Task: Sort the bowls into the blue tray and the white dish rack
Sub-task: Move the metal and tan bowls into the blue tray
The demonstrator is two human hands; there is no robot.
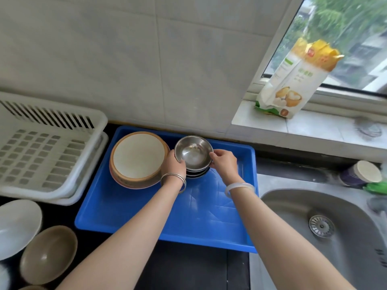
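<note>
A small steel bowl tops a stack of steel bowls in the far part of the blue tray. My left hand grips its left rim and my right hand grips its right rim. To the left of the stack, in the same tray, sits a stack of wide bowls with orange rims. The white dish rack stands at the left and holds nothing. A white bowl and a brown bowl rest on the dark counter at the lower left.
A steel sink lies to the right of the tray. A flour bag leans on the window sill at the upper right. A cup and a green item sit behind the sink. A tiled wall rises behind the tray.
</note>
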